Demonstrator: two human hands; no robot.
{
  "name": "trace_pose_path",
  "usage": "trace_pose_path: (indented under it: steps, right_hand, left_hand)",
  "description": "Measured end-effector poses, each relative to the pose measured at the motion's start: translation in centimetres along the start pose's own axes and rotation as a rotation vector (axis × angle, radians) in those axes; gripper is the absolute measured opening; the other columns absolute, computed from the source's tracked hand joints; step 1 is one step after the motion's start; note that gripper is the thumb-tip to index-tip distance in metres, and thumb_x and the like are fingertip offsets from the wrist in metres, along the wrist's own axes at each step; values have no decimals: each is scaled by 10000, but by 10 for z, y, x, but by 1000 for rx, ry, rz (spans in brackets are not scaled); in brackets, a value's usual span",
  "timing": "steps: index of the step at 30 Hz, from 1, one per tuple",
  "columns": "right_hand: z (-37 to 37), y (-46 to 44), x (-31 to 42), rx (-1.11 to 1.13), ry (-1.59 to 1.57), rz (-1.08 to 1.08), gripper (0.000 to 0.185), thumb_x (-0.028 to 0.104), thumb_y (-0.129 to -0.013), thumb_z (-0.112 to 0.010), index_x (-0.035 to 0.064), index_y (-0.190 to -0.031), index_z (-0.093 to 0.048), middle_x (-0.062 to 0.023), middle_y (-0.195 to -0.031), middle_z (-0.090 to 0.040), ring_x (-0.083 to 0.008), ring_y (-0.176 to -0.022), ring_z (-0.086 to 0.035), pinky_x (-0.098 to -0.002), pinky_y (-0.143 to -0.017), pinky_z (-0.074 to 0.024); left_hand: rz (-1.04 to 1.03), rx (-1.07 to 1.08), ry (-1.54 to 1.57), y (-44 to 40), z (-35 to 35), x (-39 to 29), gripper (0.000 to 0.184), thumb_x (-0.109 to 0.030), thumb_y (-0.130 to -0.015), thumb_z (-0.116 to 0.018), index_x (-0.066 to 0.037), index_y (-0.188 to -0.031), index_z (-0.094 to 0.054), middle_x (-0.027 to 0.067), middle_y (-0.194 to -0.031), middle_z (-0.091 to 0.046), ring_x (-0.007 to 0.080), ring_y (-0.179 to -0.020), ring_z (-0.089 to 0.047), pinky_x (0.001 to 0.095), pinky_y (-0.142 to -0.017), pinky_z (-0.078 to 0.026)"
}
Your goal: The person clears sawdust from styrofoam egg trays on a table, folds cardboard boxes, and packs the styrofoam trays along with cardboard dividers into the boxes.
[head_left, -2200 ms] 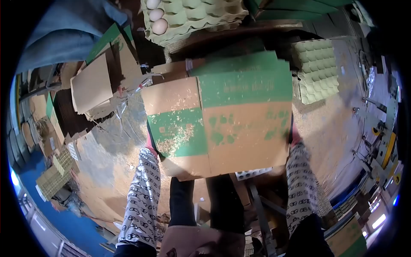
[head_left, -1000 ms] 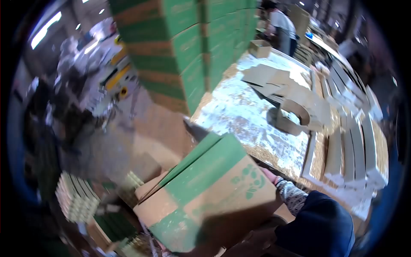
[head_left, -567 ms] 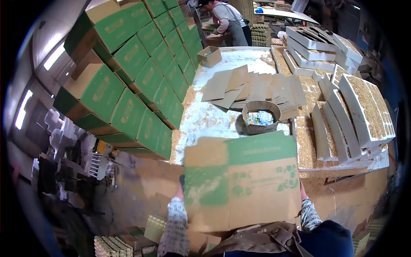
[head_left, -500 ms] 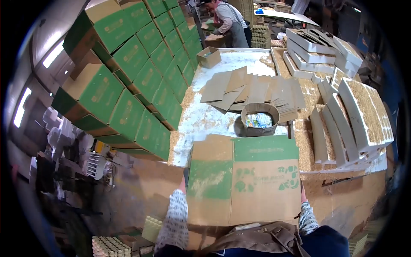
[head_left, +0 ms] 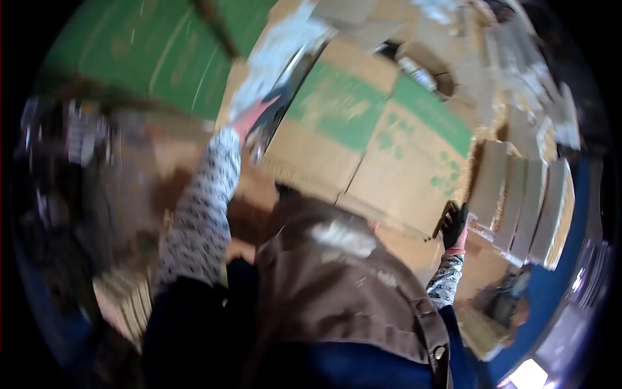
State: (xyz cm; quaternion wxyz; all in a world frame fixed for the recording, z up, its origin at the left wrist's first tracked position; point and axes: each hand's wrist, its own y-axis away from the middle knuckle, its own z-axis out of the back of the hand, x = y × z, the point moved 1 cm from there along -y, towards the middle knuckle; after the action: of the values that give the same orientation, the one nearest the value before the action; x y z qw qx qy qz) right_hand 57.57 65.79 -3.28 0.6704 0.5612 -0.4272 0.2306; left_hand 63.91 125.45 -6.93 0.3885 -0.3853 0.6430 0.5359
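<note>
A flattened cardboard box (head_left: 369, 139), tan with green bands, lies tilted on the work table in front of me. Beside its left edge is my left hand (head_left: 260, 115), in a pink and dark glove, blurred but with its fingers stretched out. By the lower right corner of the cardboard, my right hand (head_left: 455, 227), gloved in black with a pink cuff, has its fingers apart. Whether either hand touches the cardboard is not clear.
Stacked green boxes (head_left: 155, 52) stand at the upper left. A round cardboard container (head_left: 424, 68) sits beyond the flat box. White trays (head_left: 518, 194) with straw-like filling lean together at the right. Egg trays (head_left: 123, 301) are at the lower left.
The flat cardboard, earlier held at both sides, now rests on the table. My hands have come away from its sides and their fingers have opened. The view has turned and tilted down.
</note>
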Motion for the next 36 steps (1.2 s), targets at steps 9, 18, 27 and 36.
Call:
trace_pose_path:
  steps: [9,18,27,36]
  right_hand:
    - [-35,-57,13,120,528,-85,185,324,-905,-565,141,-905,-544,67,-511,-339,-55,-408,-299,-223,-384,-211]
    - [-43,-67,28,394,590,31,698,404,-869,-594,0,-1367,-318,-83,-1338,-414,-202,-1165,-420,-312,-976,-353]
    - [-14,-83,22,410,701,8,413,339,-900,-564,32,-1172,-515,13,-839,-520,-73,-718,-462,-229,-600,-370]
    - [2,6,-28,-222,824,332,423,269,-889,-540,-21,-1197,-527,-170,-1086,-612,-284,-972,-593,-356,-808,-470]
  left_hand:
    - [-84,-98,-139,-1,-38,54,745,-313,-847,-637,-73,-1427,-235,117,-1394,-384,201,-1252,-376,285,-1032,-298]
    - [-43,-300,-44,9,-43,41,733,-409,-786,-689,-82,-1366,-382,118,-1323,-471,197,-1133,-490,288,-963,-404]
    - [-225,-422,-425,17,-55,19,589,-252,-830,-664,-31,-1317,-417,112,-1271,-512,193,-1132,-481,290,-970,-369]
    - [-401,-332,-1010,81,-121,-26,941,-360,-725,-727,50,-1387,-199,302,-1388,-255,394,-1283,-299,431,-1050,-281]
